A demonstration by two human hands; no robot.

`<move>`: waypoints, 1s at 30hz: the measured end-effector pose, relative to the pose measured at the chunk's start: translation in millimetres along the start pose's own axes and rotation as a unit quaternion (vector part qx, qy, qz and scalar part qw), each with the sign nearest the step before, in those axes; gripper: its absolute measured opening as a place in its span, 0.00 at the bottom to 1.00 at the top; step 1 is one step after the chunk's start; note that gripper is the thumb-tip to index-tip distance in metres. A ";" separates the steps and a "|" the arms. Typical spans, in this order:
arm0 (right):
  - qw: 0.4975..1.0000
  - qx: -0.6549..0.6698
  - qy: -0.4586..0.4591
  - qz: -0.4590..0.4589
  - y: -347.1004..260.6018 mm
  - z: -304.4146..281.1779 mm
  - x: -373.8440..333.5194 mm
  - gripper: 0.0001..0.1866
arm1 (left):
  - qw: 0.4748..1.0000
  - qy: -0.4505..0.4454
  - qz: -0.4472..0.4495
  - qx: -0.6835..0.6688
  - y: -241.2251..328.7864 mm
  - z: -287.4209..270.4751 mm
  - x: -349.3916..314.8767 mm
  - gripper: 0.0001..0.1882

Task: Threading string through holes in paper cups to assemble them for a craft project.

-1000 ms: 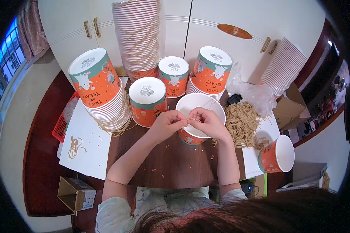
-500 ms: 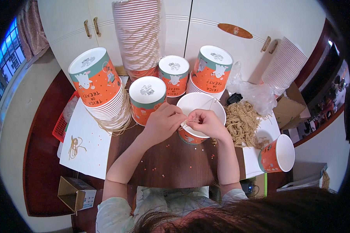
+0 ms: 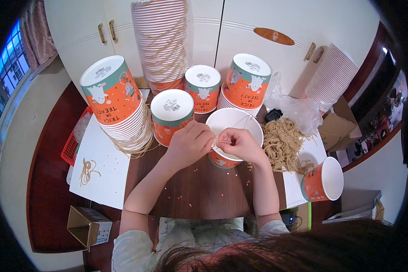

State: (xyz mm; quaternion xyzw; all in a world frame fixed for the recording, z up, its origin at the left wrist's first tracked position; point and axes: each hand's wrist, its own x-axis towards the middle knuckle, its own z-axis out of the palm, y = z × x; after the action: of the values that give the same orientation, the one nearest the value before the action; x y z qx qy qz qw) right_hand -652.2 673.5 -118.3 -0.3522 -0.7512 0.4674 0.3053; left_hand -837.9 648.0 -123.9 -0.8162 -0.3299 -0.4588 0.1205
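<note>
An upright paper bucket [image 3: 222,121], white inside and orange outside, stands in front of me on the brown table. Above its near rim, my left hand [image 3: 192,143] and my right hand [image 3: 241,144] meet with fingertips pinched. Between them runs a thin tan cord [image 3: 223,142], gripped by both. Another bit of cord shows inside the bucket's far right wall. My fingers hide the spot where the cord meets the rim. Close to my left hand stands an upturned bucket [image 3: 171,105]. A tangled heap of tan cord [image 3: 282,145] lies right of my right hand.
Upturned bucket stacks stand at the left [image 3: 122,97] and back [image 3: 247,86]. A tall wrapped stack [image 3: 161,45] rises behind. One bucket [image 3: 323,180] lies tipped at the right, near a clear plastic bag [image 3: 301,115]. Small orange dots are scattered on the table [image 3: 199,195].
My left fingers have shifted slightly at the rim, still pinching the cord. My right hand keeps nearly the same place. The buckets and cord heap have not moved.
</note>
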 end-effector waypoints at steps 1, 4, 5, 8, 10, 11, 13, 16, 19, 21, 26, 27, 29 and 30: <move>1.000 0.000 0.000 0.000 0.9 0.1 0.2 0.05 | 1.000 0.007 -0.007 -0.002 -0.2 0.1 0.0 0.10; 1.000 -0.001 0.010 -0.022 6.2 -0.3 1.0 0.05 | 0.997 0.015 -0.048 -0.057 -0.5 1.4 1.4 0.08; 0.999 -0.002 0.027 -0.024 8.2 -0.8 1.0 0.05 | 0.997 0.015 -0.047 -0.058 -0.4 0.5 1.2 0.08; 0.999 0.005 0.046 -0.022 9.8 -0.6 1.8 0.05 | 0.979 -0.076 -0.118 -0.151 0.7 -2.1 -1.0 0.07; 0.999 0.013 0.047 -0.018 9.4 -0.2 2.4 0.05 | 0.960 -0.099 -0.178 -0.193 3.6 -0.9 -1.5 0.07; 0.999 0.003 0.047 -0.020 8.7 -0.3 2.4 0.05 | 0.960 -0.099 -0.178 -0.193 3.9 -0.3 -2.2 0.07; 0.999 -0.007 0.048 -0.021 6.8 -0.6 1.8 0.05 | 0.948 -0.101 -0.223 -0.204 4.4 1.2 -3.8 0.07; 0.998 -0.011 0.050 -0.021 5.9 -1.1 1.3 0.05 | 0.931 -0.102 -0.255 -0.239 5.0 3.8 -5.2 0.05; 0.998 -0.014 0.050 -0.028 6.2 -1.8 1.1 0.05 | 0.903 -0.128 -0.300 -0.278 5.7 2.8 -4.2 0.05; 0.999 0.001 0.040 -0.013 3.9 -2.7 0.8 0.05 | 0.888 -0.133 -0.322 -0.302 5.9 1.7 -3.5 0.05; 0.998 0.024 0.046 -0.019 4.6 -2.7 0.4 0.05 | 0.858 -0.125 -0.344 -0.362 5.9 2.7 -4.2 0.05; 0.998 0.027 0.045 -0.016 4.5 -2.6 0.4 0.04 | 0.852 -0.121 -0.343 -0.377 5.5 3.1 -4.8 0.04; 0.998 0.038 0.044 -0.019 6.6 -2.3 0.8 0.04 | 0.845 -0.118 -0.343 -0.392 3.7 5.5 -7.2 0.03; 0.998 0.049 0.043 -0.022 7.4 -2.5 1.1 0.04 | 0.839 -0.118 -0.344 -0.405 1.7 8.1 -9.2 0.03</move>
State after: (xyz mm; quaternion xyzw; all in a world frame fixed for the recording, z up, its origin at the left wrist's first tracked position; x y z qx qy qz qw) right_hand -649.1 677.9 -124.0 -0.3399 -0.7215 0.4809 0.3642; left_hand -834.7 646.9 -135.8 -0.6738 -0.3860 -0.4639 -0.4264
